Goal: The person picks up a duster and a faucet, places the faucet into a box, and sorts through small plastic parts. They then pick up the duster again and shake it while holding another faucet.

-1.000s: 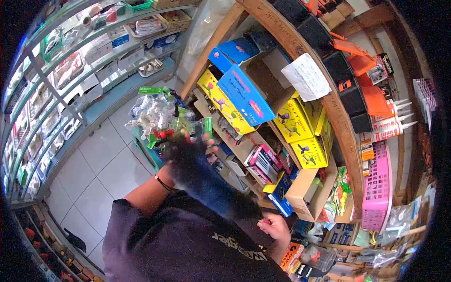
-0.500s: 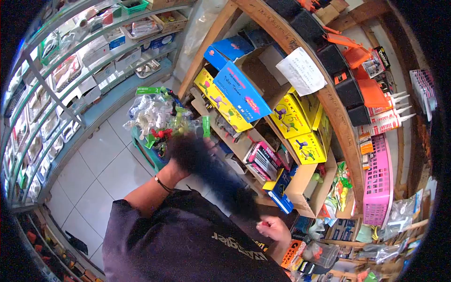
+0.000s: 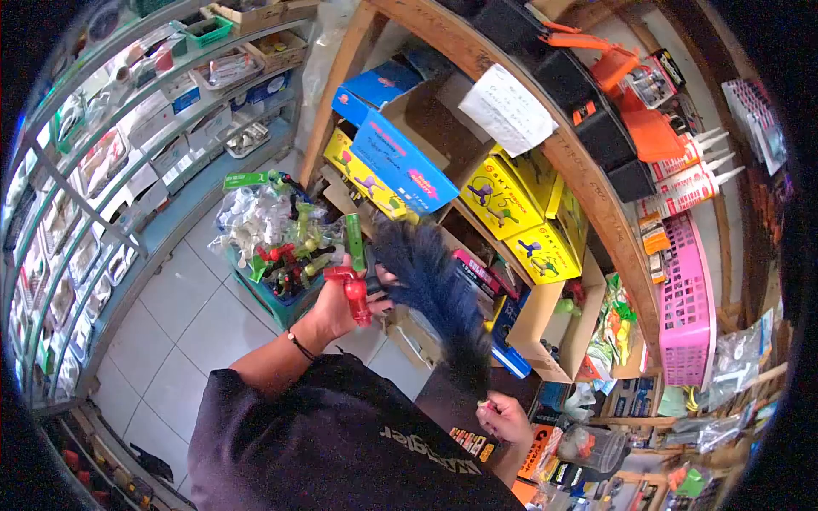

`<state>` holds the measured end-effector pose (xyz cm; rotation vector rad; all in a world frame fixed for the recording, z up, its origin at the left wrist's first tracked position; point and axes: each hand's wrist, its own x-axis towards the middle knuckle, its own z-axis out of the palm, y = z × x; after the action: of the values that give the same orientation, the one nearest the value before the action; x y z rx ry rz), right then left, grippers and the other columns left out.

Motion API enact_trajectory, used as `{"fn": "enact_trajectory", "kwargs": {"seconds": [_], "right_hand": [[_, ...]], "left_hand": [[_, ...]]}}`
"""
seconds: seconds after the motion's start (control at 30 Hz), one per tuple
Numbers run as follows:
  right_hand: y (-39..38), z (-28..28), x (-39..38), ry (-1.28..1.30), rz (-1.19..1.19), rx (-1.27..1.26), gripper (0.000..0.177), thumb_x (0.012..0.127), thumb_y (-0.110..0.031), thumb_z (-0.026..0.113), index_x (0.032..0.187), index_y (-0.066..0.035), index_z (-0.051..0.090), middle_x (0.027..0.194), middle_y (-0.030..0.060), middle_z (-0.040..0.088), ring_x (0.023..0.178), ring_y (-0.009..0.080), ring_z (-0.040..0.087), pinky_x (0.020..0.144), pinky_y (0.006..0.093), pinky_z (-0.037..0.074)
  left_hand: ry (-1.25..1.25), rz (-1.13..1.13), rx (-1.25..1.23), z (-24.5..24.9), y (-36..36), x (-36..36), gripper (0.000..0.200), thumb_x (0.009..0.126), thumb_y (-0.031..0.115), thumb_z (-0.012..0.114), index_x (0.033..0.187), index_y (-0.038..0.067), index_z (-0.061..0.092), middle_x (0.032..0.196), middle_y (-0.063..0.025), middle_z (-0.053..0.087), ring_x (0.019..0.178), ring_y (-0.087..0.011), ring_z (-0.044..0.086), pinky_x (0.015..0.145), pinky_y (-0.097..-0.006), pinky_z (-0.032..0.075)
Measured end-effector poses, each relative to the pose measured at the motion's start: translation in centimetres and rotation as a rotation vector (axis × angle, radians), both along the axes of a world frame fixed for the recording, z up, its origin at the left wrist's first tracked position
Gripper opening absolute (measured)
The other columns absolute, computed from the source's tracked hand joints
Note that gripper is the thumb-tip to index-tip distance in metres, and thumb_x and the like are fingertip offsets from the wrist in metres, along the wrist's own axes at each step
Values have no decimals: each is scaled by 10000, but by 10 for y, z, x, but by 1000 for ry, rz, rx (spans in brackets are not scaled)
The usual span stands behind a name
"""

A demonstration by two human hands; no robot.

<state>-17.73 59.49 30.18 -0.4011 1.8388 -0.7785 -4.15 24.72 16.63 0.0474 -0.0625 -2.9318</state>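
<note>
My left hand is closed around a red plastic tap, its fingers curled beyond it near a dark piece. In my right hand, a feather duster is gripped by its handle end. The duster's dark blue-black feathers fan up and left, in front of the shelf boxes and close to my left fingertips. Just beyond the left hand stands a teal tub heaped with bagged plastic taps in white, green, red and black.
A blue open carton and yellow boxes sit on the wooden shelving. Sealant tubes and a pink basket are at the right. Glass-fronted shelves line the left, above a tiled floor.
The duster, blurred over my left hand before, has swung up and right, uncovering the red tap there. My view has shifted slightly, moving the shelves left in the picture.
</note>
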Motion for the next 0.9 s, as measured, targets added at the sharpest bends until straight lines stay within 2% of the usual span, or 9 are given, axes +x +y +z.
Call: {"fn": "enact_trajectory", "kwargs": {"seconds": [0.17, 0.23, 0.27, 0.3, 0.43, 0.57, 0.77, 0.83, 0.9], "right_hand": [[35, -18, -2, 240, 153, -104, 244, 779, -132, 636, 945, 32, 565, 703, 40, 594, 625, 90, 541, 572, 230, 442], [45, -18, -3, 211, -38, -113, 261, 762, -110, 655, 970, 23, 569, 698, 34, 590, 627, 71, 532, 557, 227, 435], [52, -17, -5, 156, -97, -103, 282, 745, -92, 671, 986, 16, 573, 706, 33, 589, 627, 65, 525, 550, 222, 431], [61, -16, -5, 159, -120, -108, 282, 745, -92, 671, 986, 16, 573, 706, 33, 589, 627, 65, 525, 550, 222, 431], [86, 9, 2, 160, -79, -186, 288, 745, -86, 671, 994, 20, 572, 734, 14, 576, 635, 71, 510, 555, 220, 423], [130, -3, -10, 319, -335, -222, 236, 754, -81, 664, 957, 5, 578, 686, 7, 564, 590, 64, 510, 508, 225, 422], [193, -9, -23, 514, -261, -366, 313, 725, -47, 682, 1003, 18, 551, 683, 40, 573, 536, 84, 509, 469, 221, 416], [218, -25, -20, 509, -510, -278, 375, 686, -101, 718, 1020, 7, 584, 757, 32, 588, 676, 96, 520, 621, 247, 434], [231, -22, -21, 193, -429, -244, 387, 675, -110, 730, 1014, 10, 585, 777, 24, 590, 673, 98, 531, 614, 239, 441]], "left_hand": [[135, -53, 2, 21, 24, -24, 563, 852, 545, 350, 1128, 76, 494, 1123, -151, 525, 1049, -307, 500, 903, -466, 390], [-13, 24, 17, 41, 37, -31, 577, 851, 549, 347, 1165, 80, 467, 1159, -151, 496, 1085, -307, 470, 918, -455, 380], [-588, -106, 52, 61, 38, -31, 582, 848, 552, 352, 1193, 91, 439, 1175, -147, 478, 1101, -308, 456, 918, -448, 383], [-587, -127, 38, 52, 44, -39, 582, 848, 552, 352, 1193, 91, 439, 1175, -147, 478, 1101, -308, 456, 918, -448, 383], [307, -142, 26, 34, 71, -70, 600, 875, 509, 314, 1196, 13, 416, 1166, -150, 491, 1108, -317, 453, 952, -441, 352], [-65, -93, -108, 85, 105, -96, 583, 873, 513, 302, 1252, 81, 400, 1225, -111, 471, 1122, -269, 452, 980, -400, 326], [503, -327, -133, 96, 161, -151, 434, 927, 312, 274, 1269, 54, 342, 1257, -108, 425, 1144, -230, 428, 994, -369, 320], [120, -360, -104, 119, 169, -157, 432, 911, 323, 323, 1231, 37, 375, 1221, -120, 452, 1110, -255, 459, 969, -367, 353], [293, -409, -91, 89, 181, -176, 468, 892, 390, 336, 1175, 33, 441, 1117, -121, 533, 1047, -259, 513, 913, -378, 409]]}}
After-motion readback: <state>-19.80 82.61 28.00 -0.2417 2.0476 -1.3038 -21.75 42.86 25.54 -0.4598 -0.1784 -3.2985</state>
